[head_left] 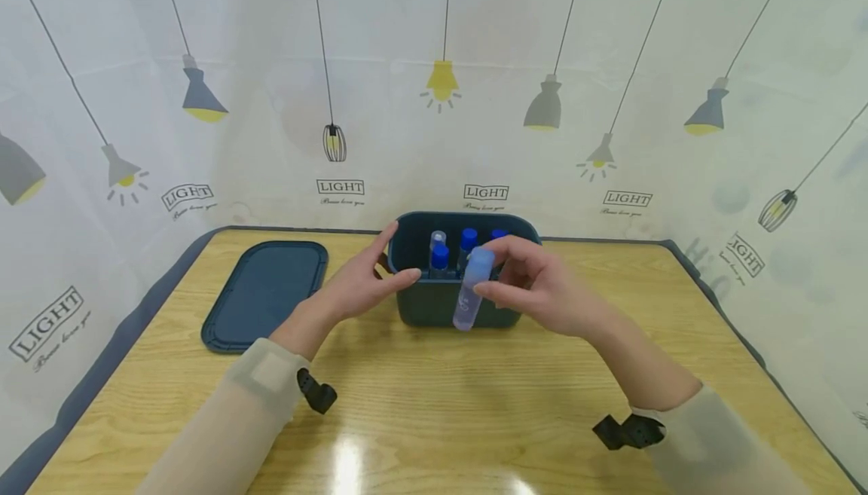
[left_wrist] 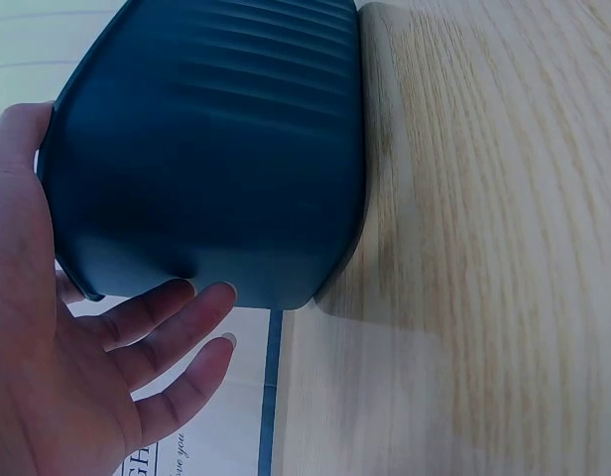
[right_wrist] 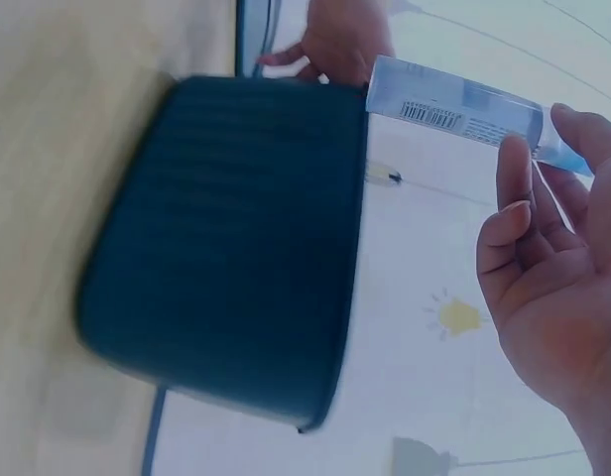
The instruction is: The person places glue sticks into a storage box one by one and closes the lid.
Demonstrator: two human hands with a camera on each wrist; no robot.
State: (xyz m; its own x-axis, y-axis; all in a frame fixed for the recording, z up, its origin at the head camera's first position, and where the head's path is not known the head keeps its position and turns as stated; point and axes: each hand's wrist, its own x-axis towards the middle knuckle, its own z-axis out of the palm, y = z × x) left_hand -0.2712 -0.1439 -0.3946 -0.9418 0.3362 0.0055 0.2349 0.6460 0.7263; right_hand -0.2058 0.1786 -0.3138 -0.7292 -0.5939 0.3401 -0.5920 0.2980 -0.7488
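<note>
A dark teal bin (head_left: 423, 308) stands upright at the table's back. Inside it are several small bottles with dark blue caps (head_left: 440, 257) and a clear-topped one (head_left: 438, 239); their lower parts are hidden. My right hand (head_left: 552, 291) pinches a clear bottle (head_left: 466, 303) near its light blue cap (head_left: 481, 260), slightly tilted in front of the bin's near wall. A barcode label (right_wrist: 431, 116) shows on it in the right wrist view. At the bin's left end, my left hand (head_left: 349, 284) touches the rim, thumb and fingers spread; its fingers (left_wrist: 186, 327) lie along the end wall.
A dark teal lid (head_left: 264, 295) lies flat on the wooden table (head_left: 434, 397), left of the bin. Behind the table hangs a pale cloth (head_left: 380, 88) printed with lamps. A dark edge strip (head_left: 732, 329) borders the table.
</note>
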